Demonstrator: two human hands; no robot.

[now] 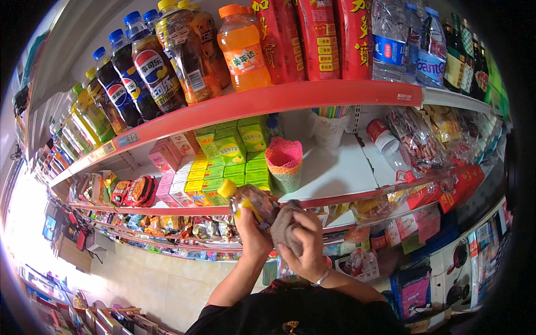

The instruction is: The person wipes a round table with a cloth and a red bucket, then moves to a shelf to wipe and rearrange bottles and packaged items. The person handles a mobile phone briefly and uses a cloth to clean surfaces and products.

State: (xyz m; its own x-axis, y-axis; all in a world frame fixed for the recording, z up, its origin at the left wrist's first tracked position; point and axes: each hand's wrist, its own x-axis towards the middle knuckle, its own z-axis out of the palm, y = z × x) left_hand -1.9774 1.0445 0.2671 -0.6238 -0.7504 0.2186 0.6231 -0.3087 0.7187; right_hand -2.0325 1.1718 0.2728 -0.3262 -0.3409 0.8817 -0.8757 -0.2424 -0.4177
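My left hand [255, 238] grips a plastic drink bottle [251, 199] with a yellow cap, tilted so the cap points up and left. In my right hand [307, 247] is a bunched grey-brown cloth [287, 230], pressed against the lower end of the bottle. The cloth and fingers hide that end. Both hands are in front of my chest, before the edge of the middle shelf. Just beyond them stand a nested stack of pink, orange and pale green plastic baskets [284, 167] and stacked green drink cartons [230, 146].
A red-edged upper shelf [293, 94] holds cola bottles [153, 75], an orange soda bottle [245, 50], red packs [318, 42] and water bottles [387, 46]. A white cup of straws [331, 127] and a clear plastic jar [389, 146] sit below. Snack packets [167, 226] fill a lower shelf.
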